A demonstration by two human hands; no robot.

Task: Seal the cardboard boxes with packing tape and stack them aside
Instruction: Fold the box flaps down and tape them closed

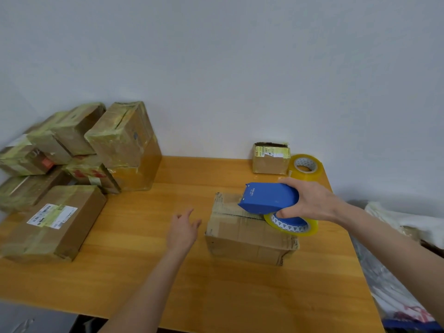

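A worn cardboard box [245, 234] sits in the middle of the wooden table [216, 289], its top flaps closed along a dark seam. My right hand [310, 200] grips a blue tape dispenser [269, 197] loaded with a yellowish tape roll [292, 224], held just above the box's top right part. My left hand [183, 228] hovers over the table just left of the box, fingers spread and relaxed, holding nothing.
A pile of several taped boxes [101, 150] fills the table's far left corner, with a labelled box [52, 222] in front of it. A small labelled box [270, 158] and a spare tape roll [305, 167] stand at the back right. Plastic bags [394, 280] lie off the right edge.
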